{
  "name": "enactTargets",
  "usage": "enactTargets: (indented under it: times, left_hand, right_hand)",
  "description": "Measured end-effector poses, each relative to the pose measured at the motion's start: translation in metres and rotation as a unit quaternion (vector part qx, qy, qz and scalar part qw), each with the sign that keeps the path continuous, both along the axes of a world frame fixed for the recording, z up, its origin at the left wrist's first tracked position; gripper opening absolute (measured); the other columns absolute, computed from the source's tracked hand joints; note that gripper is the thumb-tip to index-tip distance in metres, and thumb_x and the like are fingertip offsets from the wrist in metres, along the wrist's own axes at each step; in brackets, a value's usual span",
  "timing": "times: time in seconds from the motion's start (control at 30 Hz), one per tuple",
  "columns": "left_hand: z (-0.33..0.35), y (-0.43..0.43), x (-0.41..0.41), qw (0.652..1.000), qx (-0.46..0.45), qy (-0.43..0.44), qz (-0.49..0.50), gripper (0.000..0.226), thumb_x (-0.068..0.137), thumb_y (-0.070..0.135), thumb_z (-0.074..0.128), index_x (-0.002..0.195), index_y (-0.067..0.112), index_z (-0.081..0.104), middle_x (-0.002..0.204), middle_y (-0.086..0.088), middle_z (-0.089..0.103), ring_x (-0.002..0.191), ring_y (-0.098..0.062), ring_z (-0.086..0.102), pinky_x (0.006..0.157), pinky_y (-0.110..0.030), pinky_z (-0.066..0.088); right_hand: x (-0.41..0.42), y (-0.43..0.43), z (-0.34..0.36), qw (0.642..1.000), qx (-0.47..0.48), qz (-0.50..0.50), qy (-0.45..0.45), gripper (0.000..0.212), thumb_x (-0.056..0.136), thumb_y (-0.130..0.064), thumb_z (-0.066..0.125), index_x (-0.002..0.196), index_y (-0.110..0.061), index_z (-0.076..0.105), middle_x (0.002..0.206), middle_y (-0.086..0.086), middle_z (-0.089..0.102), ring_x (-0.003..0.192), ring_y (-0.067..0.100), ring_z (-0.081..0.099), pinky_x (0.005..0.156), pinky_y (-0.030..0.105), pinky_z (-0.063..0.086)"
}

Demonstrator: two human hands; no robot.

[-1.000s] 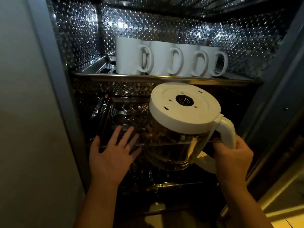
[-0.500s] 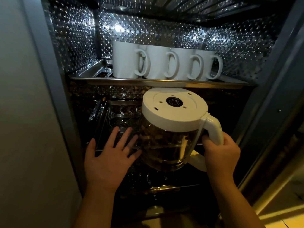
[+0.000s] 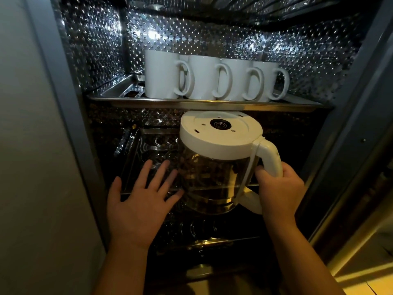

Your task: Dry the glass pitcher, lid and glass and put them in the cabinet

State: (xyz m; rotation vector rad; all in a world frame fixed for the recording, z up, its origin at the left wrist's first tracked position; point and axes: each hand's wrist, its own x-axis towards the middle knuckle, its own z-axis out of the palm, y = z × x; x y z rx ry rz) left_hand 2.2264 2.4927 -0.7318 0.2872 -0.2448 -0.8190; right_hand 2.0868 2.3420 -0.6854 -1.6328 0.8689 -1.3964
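Clear glass forms the round belly of the pitcher point(image 3: 212, 182), which picks up amber reflections and is capped by a flat white lid point(image 3: 221, 135) with a dark round centre (ringed like a small target). A white handle point(image 3: 271, 156) curves down from the lid's rim on the right. The pitcher is upright inside the open cabinet point(image 3: 63, 107), under the upper shelf point(image 3: 208, 103) and over the front part of the lower metal tray point(image 3: 144, 150); whether its base touches the tray cannot be told. The right hand point(image 3: 278, 192) grips the handle, fingers wrapped round its lower half. The left hand point(image 3: 140, 205) is spread flat with straight fingers just left of the glass, its fingertips point(image 3: 172, 175) close to or touching the pitcher's wall. On the upper shelf stands a row of four white mugs point(image 3: 204, 77), handles turned right. A dimpled, shiny lining point(image 3: 191, 37) covers the cabinet's back and sides.
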Motion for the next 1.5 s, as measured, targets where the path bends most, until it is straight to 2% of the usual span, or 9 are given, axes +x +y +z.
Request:
enactTargets:
  times: [0.33, 0.6, 0.67, 0.77, 0.93, 1.0, 1.07, 1.17, 1.5]
  left_hand:
    - [-0.003, 0.0, 0.002, 1.0, 0.007, -0.005, 0.004, 0.071, 0.07, 0.054, 0.055, 0.131, 0.017, 0.055, 0.128, -0.018, 0.057, 0.123, -0.035, 0.049, 0.086, -0.059, 0.041]
    - [-0.002, 0.003, 0.002, 1.0, -0.01, -0.002, 0.002, 0.07, 0.066, 0.051, 0.063, 0.123, 0.011, 0.058, 0.132, -0.019, 0.054, 0.128, -0.034, 0.042, 0.088, -0.063, 0.04]
    - [-0.008, 0.001, 0.007, 1.0, 0.0, -0.014, 0.001, 0.069, 0.084, 0.053, 0.05, 0.135, 0.009, 0.041, 0.145, -0.019, 0.036, 0.139, -0.035, 0.022, 0.1, -0.065, 0.027]
    - [-0.028, 0.011, 0.014, 0.998, 0.02, -0.053, 0.003, 0.069, 0.095, 0.06, 0.019, 0.141, 0.011, 0.004, 0.15, -0.009, -0.004, 0.14, -0.026, -0.022, 0.112, -0.055, -0.01]
    - [-0.037, 0.011, 0.021, 0.995, -0.045, -0.061, -0.062, 0.069, 0.095, 0.062, 0.013, 0.139, 0.012, -0.005, 0.147, -0.006, -0.013, 0.134, -0.018, -0.032, 0.108, -0.052, -0.022]
    - [-0.035, 0.006, 0.024, 0.996, -0.033, -0.038, -0.071, 0.07, 0.095, 0.061, 0.019, 0.141, 0.011, 0.0, 0.149, -0.008, -0.008, 0.137, -0.021, -0.025, 0.11, -0.054, -0.016]
    - [-0.029, 0.001, 0.024, 0.994, -0.061, -0.004, -0.086, 0.07, 0.092, 0.057, 0.04, 0.142, 0.012, 0.022, 0.151, -0.013, 0.015, 0.143, -0.034, 0.003, 0.111, -0.061, 0.008]
    - [-0.007, 0.002, 0.011, 0.997, -0.062, -0.015, -0.038, 0.074, 0.066, 0.048, 0.07, 0.13, 0.012, 0.054, 0.137, -0.019, 0.05, 0.123, -0.039, 0.046, 0.088, -0.062, 0.041]
    - [0.003, 0.0, 0.009, 1.0, -0.026, 0.007, 0.016, 0.081, 0.058, 0.048, 0.066, 0.132, 0.02, 0.052, 0.13, -0.018, 0.057, 0.122, -0.037, 0.047, 0.085, -0.061, 0.041]
  right_hand:
    - [0.001, 0.001, 0.001, 1.0, 0.004, 0.003, 0.011, 0.026, 0.079, -0.013, 0.067, 0.069, -0.029, 0.049, 0.07, -0.009, 0.052, 0.064, 0.004, 0.051, 0.053, 0.013, 0.034]
    - [0.007, 0.005, 0.004, 1.0, 0.006, 0.011, 0.013, 0.025, 0.077, -0.013, 0.068, 0.066, -0.027, 0.05, 0.069, -0.005, 0.053, 0.063, 0.006, 0.053, 0.052, 0.016, 0.037]
    - [0.012, 0.005, 0.004, 1.0, 0.005, 0.007, 0.015, 0.025, 0.076, -0.015, 0.069, 0.066, -0.027, 0.05, 0.069, -0.004, 0.054, 0.064, 0.007, 0.054, 0.053, 0.018, 0.039]
    - [0.019, 0.005, 0.003, 1.0, 0.016, 0.004, 0.012, 0.025, 0.076, -0.016, 0.069, 0.066, -0.027, 0.049, 0.07, -0.004, 0.054, 0.064, 0.008, 0.054, 0.054, 0.02, 0.041]
    - [0.034, 0.002, 0.007, 0.999, 0.028, -0.009, 0.023, 0.024, 0.077, -0.017, 0.068, 0.069, -0.026, 0.048, 0.072, -0.006, 0.052, 0.066, 0.006, 0.052, 0.054, 0.019, 0.039]
    - [0.04, 0.001, 0.009, 0.999, 0.036, -0.008, 0.027, 0.022, 0.077, -0.017, 0.068, 0.071, -0.025, 0.048, 0.072, -0.007, 0.051, 0.066, 0.006, 0.051, 0.054, 0.019, 0.038]
    - [0.047, -0.001, 0.011, 0.998, 0.048, -0.009, 0.032, 0.023, 0.078, -0.017, 0.067, 0.07, -0.025, 0.047, 0.072, -0.007, 0.05, 0.066, 0.006, 0.05, 0.054, 0.019, 0.037]
    - [0.06, -0.004, 0.013, 0.997, 0.074, -0.012, 0.033, 0.019, 0.079, -0.018, 0.066, 0.074, -0.023, 0.048, 0.072, -0.008, 0.049, 0.064, 0.003, 0.047, 0.053, 0.018, 0.036]
    - [0.102, 0.001, 0.014, 0.993, 0.112, 0.012, 0.035, 0.018, 0.082, -0.023, 0.065, 0.09, -0.016, 0.051, 0.087, -0.002, 0.052, 0.077, 0.012, 0.051, 0.05, 0.015, 0.032]
